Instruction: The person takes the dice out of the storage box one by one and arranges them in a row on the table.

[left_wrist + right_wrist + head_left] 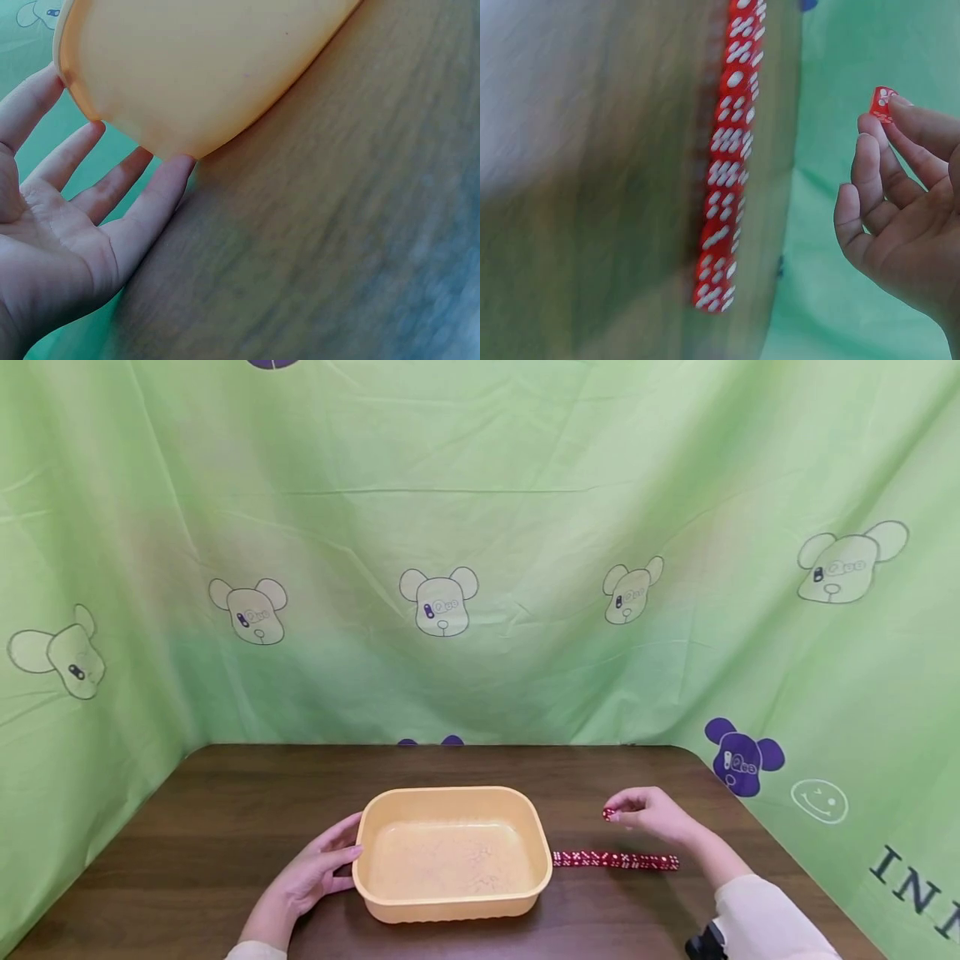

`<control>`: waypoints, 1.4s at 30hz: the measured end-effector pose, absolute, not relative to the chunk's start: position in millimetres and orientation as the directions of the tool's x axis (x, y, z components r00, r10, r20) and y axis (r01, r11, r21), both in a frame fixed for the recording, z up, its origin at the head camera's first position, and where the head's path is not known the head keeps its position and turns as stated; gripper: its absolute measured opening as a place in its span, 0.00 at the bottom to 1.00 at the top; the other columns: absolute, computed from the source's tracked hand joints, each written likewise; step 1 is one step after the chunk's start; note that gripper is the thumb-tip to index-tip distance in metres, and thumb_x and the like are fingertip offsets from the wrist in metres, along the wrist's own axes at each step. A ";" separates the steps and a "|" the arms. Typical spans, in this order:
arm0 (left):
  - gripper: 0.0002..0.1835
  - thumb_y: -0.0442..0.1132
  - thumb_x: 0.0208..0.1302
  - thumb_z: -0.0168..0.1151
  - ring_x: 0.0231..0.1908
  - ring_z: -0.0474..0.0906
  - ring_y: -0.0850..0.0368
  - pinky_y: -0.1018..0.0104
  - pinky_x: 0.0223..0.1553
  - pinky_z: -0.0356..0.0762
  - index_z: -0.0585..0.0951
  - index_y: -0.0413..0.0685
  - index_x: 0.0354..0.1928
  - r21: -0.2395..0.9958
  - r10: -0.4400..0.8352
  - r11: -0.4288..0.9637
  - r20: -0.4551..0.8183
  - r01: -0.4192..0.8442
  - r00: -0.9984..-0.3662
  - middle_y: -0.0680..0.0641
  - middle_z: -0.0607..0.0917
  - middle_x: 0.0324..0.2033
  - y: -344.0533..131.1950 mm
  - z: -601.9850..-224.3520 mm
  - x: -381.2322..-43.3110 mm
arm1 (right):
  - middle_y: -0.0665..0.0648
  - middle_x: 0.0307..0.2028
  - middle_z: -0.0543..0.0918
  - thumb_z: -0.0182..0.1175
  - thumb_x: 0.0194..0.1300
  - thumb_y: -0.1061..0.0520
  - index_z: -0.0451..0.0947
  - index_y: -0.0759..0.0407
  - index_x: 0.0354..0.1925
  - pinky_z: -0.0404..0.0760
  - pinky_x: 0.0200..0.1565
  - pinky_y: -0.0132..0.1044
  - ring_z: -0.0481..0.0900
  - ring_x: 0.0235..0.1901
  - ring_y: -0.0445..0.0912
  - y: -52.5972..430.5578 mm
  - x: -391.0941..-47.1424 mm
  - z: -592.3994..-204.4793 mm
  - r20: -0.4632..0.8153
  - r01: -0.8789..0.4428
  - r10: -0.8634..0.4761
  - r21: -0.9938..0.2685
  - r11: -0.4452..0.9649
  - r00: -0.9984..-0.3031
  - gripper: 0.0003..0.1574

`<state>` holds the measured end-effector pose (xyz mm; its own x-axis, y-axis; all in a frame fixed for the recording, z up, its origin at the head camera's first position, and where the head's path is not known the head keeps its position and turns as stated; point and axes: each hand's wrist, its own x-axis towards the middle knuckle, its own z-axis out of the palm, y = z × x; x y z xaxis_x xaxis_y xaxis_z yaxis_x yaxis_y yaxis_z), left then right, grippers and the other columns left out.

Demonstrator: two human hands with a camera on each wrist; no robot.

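Observation:
A red die with white pips (608,814) is pinched between the thumb and fingertips of my right hand (652,815), raised above the table behind a row of dice. That straight row of red dice (615,860) lies right of a yellow plastic basin (450,911), its left end close to the basin's wall. In the right wrist view, the held die (883,103) is apart from the row (724,180). My left hand (313,868) touches the basin's left side. Its spread fingers and thumb (176,176) rest against the basin wall in the left wrist view.
Everything stands on a dark brown wooden table (247,793) with rounded far corners. A green cloth (525,693) printed with bear heads hangs behind it and at both sides. A black object (707,943) sits by the right sleeve.

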<state>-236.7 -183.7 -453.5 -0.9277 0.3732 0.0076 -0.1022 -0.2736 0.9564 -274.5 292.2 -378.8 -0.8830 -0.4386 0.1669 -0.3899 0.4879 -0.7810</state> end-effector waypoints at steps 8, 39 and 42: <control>0.32 0.32 0.58 0.52 0.47 0.68 0.49 0.51 0.41 0.70 0.53 0.44 0.63 0.959 0.366 -0.264 0.002 -0.102 -0.930 0.37 0.57 0.59 -186.6 -455.3 -236.4 | 0.66 0.29 0.77 0.57 0.54 0.64 0.72 0.78 0.36 0.75 0.27 0.39 0.74 0.25 0.45 317.2 -264.9 -392.1 0.113 -0.283 -0.333 -0.803 0.524 -0.936 0.15; 0.30 0.32 0.58 0.53 0.47 0.69 0.51 0.52 0.42 0.70 0.58 0.48 0.62 0.958 0.364 -0.268 0.004 -0.100 -0.931 0.39 0.60 0.57 -184.8 -453.3 -234.3 | 0.60 0.25 0.78 0.57 0.51 0.67 0.69 0.83 0.35 0.72 0.23 0.32 0.72 0.20 0.41 384.0 -239.7 -433.9 0.058 -0.133 -0.147 -0.806 0.576 -0.987 0.16; 0.28 0.33 0.57 0.53 0.47 0.69 0.51 0.51 0.42 0.69 0.62 0.54 0.60 0.957 0.362 -0.271 -0.001 -0.107 -0.932 0.38 0.59 0.58 -183.6 -453.1 -235.8 | 0.59 0.23 0.77 0.57 0.51 0.68 0.70 0.82 0.34 0.71 0.23 0.32 0.71 0.20 0.40 384.4 -239.5 -433.8 0.062 -0.139 -0.149 -0.794 0.592 -0.987 0.15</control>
